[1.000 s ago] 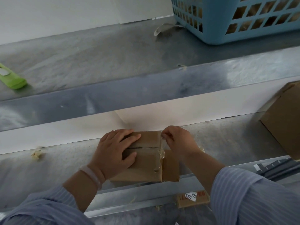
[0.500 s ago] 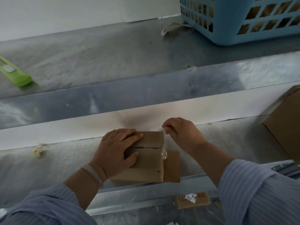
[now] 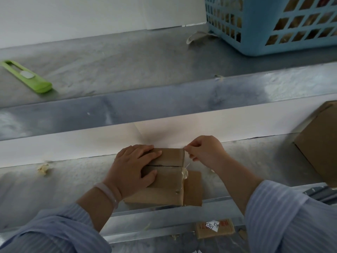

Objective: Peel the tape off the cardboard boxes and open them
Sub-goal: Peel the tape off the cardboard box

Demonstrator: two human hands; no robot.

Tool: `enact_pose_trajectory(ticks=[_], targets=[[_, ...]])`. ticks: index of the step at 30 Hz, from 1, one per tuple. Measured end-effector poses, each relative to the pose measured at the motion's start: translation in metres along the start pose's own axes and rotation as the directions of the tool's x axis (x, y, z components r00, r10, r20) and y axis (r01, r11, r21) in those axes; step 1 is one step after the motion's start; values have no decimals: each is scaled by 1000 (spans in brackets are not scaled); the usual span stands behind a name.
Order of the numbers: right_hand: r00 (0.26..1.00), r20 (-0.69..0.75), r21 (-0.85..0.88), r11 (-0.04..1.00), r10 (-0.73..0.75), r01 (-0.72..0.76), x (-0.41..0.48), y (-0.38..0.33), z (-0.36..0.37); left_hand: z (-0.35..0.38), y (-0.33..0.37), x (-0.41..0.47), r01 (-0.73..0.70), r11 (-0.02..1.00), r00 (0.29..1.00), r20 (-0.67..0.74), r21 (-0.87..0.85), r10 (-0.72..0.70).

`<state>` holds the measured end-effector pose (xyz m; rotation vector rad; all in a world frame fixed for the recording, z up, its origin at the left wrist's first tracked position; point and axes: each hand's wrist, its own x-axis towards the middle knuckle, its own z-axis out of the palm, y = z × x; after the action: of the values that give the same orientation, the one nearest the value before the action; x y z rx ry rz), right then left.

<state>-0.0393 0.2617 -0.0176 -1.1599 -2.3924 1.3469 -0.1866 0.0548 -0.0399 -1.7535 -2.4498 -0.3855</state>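
1. Left hand (image 3: 133, 168) lies flat with straight fingers on the small box (image 3: 169, 178), likely pinning it against the pull.
2. Right hand (image 3: 204, 148) pinches clear tape (image 3: 185, 173) at the box's far right corner.
3. Box sits on the grey shelf (image 3: 73, 179), flaps not yet open.
4. Count: 1 larger box (image 3: 321, 143) to its right, 1 labelled carton (image 3: 215, 228) nearer, 1 cutter (image 3: 27, 76) and 1 basket (image 3: 273, 33) beyond.

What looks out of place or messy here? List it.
Scraps litter the metal bench: a crumpled wad left of the small box, a curled strip beside the blue basket. Nothing looks spilled or broken.
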Motion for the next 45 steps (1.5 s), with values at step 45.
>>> enact_pose_trajectory(ticks=[45], targets=[[988,30,172,974,-153,146,-32,-37,-21,7,12,-2,151,986,987,37,75,-154]])
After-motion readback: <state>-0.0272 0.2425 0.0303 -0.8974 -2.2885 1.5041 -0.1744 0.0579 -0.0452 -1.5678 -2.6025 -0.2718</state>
